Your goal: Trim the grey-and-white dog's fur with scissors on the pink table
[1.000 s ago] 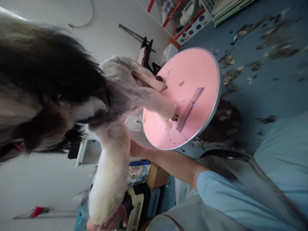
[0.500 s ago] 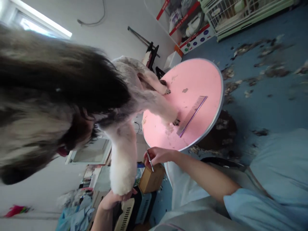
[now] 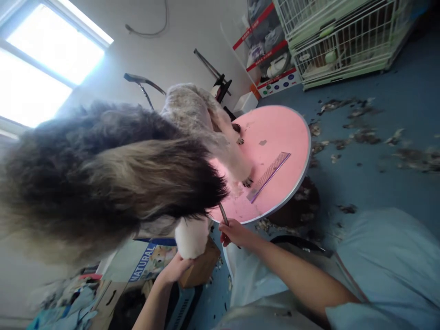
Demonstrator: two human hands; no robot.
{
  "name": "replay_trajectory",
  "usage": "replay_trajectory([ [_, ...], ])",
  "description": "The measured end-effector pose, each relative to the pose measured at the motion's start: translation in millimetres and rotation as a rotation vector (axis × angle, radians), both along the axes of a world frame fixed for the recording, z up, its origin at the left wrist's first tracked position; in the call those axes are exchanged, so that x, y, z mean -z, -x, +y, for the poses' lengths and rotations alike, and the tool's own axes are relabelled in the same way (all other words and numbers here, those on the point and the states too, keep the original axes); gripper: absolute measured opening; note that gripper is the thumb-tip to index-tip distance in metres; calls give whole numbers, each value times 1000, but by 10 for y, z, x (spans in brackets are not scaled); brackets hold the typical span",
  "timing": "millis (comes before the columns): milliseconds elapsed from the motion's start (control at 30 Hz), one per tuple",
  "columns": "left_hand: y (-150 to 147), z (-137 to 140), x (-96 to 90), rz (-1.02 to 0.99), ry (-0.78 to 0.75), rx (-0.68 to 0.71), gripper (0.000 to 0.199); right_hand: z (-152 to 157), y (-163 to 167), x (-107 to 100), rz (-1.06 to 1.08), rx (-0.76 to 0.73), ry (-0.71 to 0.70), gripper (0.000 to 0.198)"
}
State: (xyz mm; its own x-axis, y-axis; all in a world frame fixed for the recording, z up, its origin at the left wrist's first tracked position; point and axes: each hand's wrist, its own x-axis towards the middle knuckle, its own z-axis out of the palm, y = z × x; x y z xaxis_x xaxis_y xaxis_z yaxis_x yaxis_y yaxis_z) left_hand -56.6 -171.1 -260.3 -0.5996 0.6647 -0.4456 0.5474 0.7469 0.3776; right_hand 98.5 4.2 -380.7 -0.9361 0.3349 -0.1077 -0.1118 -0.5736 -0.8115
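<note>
Since the earlier frame the right hand (image 3: 235, 233) rose to the table (image 3: 302, 174) edge, grip closed on scissors (image 3: 223, 213) at centre frame. Left hand (image 3: 175, 270) cupped the dog's paw (image 3: 190, 238), lower centre. Body looked clipped; head fur still long. Comb (image 3: 268, 177) lay unused.

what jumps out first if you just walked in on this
A big shaggy dog fills the left half of the view, its hind paws on a round pink table where a purple comb lies. Below, the left hand holds up its white front paw, and the right hand grips scissors beside it. Fur clippings litter the blue floor on the right.
</note>
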Motion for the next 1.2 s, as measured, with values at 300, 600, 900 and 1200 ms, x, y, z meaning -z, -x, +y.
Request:
replay_trajectory([
  [300,-63,45,39,58,-16,195,40,-223,-297,-528,329,-29,109,30],
  [600,32,-47,101,168,-112,190,34,-111,-145,-853,301,-65,135,24],
  [900,37,-73,115,94,-160,156,31,-40,-100,-851,272,-50,28,20],
  [1200,33,-82,121,83,-113,59,48,84,-141,-844,287,-106,42,13],
])
